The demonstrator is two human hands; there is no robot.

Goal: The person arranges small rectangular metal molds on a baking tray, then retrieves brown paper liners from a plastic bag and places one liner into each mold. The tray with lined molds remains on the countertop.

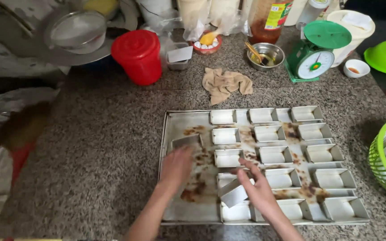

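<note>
Baking tray [168,178] on granite worktop [103,147]: left hand [176,166] lay open beside a tilted loose tin [186,141] just ahead; right hand [258,187] gripped another tilted tin [233,194], long axis slanting rightward, at the empty left columns.

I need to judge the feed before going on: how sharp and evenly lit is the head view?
Head view: the left hand is motion-blurred over the stained metal baking tray; the right hand and small rectangular metal moulds are sharper; the far left edge smears; light is soft and even, without harsh glare.
</note>
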